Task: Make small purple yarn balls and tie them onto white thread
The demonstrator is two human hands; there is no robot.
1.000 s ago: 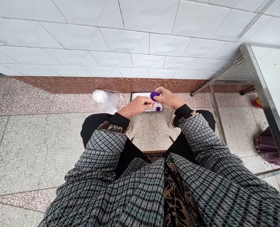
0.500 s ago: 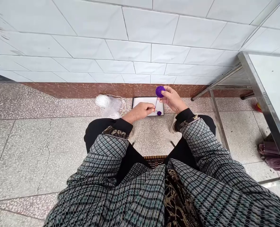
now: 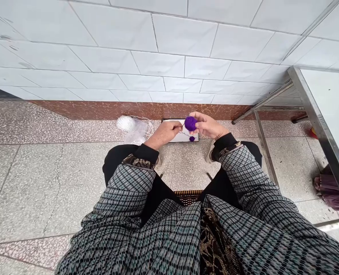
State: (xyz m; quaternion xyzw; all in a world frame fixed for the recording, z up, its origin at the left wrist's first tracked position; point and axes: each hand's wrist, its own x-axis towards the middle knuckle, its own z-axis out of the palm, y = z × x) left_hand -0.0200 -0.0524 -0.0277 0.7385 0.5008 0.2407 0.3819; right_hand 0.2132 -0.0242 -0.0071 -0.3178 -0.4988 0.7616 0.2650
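Hands half-curled, left hand [image 3: 168, 131] pinching dark yarn [image 3: 183, 125], right hand [image 3: 208, 125] fingers around purple yarn ball [image 3: 190, 123]

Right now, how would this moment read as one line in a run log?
left hand: pinching strand | right hand: holding larger purple ball | smaller purple ball: on white tray | white yarn: beside tray

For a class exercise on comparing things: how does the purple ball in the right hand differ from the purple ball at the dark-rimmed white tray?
The held ball looks clearly larger than the tray ball. The held ball is gripped in the fingers of the right hand, while the tray ball lies at the white tray, in neither hand. Both are purple and roundish.
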